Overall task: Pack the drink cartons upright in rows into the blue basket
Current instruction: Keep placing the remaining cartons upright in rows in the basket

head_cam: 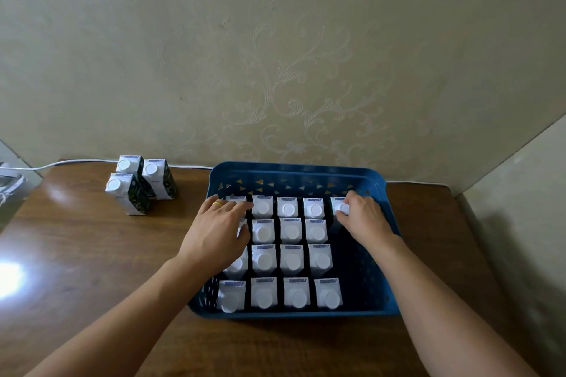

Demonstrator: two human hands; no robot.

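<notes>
The blue basket [379, 190] stands on the brown table and holds several upright drink cartons [291, 260] with white caps, set in rows. My right hand [363, 219] grips a carton [339, 203] at the back right corner of the basket, fingers curled round its top. My left hand [219, 228], with a gold ring, rests flat over the cartons of the left column, fingers straight and reaching the back-left carton [235, 199]. Three more cartons [130, 193] stand upright on the table left of the basket.
A white cable [76, 161] runs along the table's back edge against the patterned wall. The basket's right column is bare blue floor [358, 269] in front of the held carton. A grey object [9, 185] sits at the far left edge.
</notes>
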